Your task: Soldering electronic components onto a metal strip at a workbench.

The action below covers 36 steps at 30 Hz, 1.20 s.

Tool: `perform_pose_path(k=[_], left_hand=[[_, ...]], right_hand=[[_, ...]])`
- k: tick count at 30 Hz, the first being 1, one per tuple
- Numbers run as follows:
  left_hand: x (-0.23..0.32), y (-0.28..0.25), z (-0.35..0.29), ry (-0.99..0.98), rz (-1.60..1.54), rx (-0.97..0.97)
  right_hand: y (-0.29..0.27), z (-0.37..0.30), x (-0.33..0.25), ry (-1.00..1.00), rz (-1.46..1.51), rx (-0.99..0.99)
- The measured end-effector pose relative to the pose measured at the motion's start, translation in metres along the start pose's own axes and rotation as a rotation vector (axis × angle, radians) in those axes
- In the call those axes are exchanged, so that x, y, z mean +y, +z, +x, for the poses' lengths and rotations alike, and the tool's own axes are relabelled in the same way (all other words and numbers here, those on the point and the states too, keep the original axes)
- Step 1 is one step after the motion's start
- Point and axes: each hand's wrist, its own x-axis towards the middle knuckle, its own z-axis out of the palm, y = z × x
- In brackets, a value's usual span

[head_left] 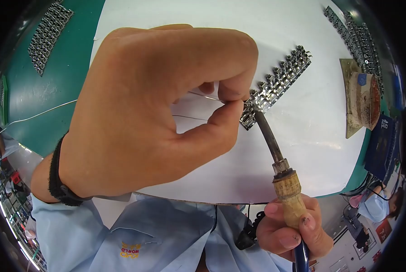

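Note:
My left hand (135,99), with a black band at its wrist, pinches thin solder wire (44,111) between thumb and forefinger. The wire trails off to the left behind the hand, and two thin lengths show through the gap under the curled finger. In my right hand (275,233) is a soldering iron (287,188), gripped by its wooden handle. Its dark tip meets the lower-left end of a strip of small shiny metal parts (282,84), right beside my left fingertips. The exact contact point is partly hidden by those fingers.
A white sheet (302,158) covers much of the green table (82,50). More metal strips lie at the upper left (48,34) and upper right (364,43). At the right are a round brownish object (365,99) on a flat plate and a dark blue box (382,145) with cables.

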Motion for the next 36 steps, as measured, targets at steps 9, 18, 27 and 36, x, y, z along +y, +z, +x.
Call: perform_pose_path(k=[9,18,27,36], left_hand=[[0.010,-0.021,0.007,-0.277,-0.052,-0.094],[-0.024,-0.017,-0.011,-0.026,-0.084,0.018],[-0.027,-0.016,-0.006,0.040,-0.063,0.026],[-0.027,-0.016,-0.006,0.022,-0.055,0.021]], right_hand=[[0.007,0.038,0.028,-0.762,-0.328,0.110],[0.036,0.089,0.048,-1.815,-0.658,0.449],[0.031,0.071,0.036,-1.568,-0.583,0.446],[0.017,0.023,0.035,-1.274,-0.455,0.409]])
